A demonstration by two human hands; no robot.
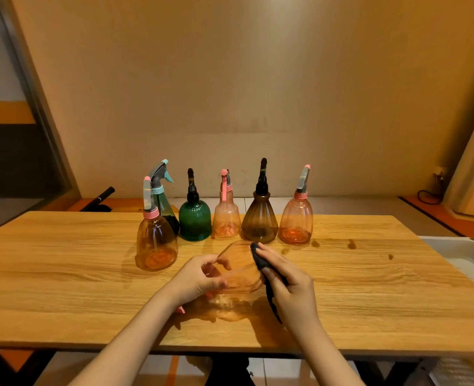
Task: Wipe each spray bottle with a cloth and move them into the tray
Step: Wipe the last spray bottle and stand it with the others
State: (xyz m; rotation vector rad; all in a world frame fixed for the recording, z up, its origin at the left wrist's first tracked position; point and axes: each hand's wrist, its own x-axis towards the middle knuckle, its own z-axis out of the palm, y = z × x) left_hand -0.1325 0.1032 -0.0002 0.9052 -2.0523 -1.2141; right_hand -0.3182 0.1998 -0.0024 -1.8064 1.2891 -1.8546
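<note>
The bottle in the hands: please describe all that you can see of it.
The held bottle looks like clear orange-pink ribbed plastic. It lies tilted, its wide base towards the standing bottles, above the table. The left hand grips its near side; a pink part shows beneath that wrist. The right hand presses a dark cloth on its right side. Its spray head is mostly hidden.

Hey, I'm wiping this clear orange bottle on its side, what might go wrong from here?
1. The left hand holds the clear orange plastic spray bottle tilted off the wooden table, while the right hand presses the dark cloth on it; it may slip.
2. The brown ribbed bottle and the round orange bottle stand just behind; a wide wipe might topple them.
3. The white tray sits at the far right edge, a long carry.
</note>
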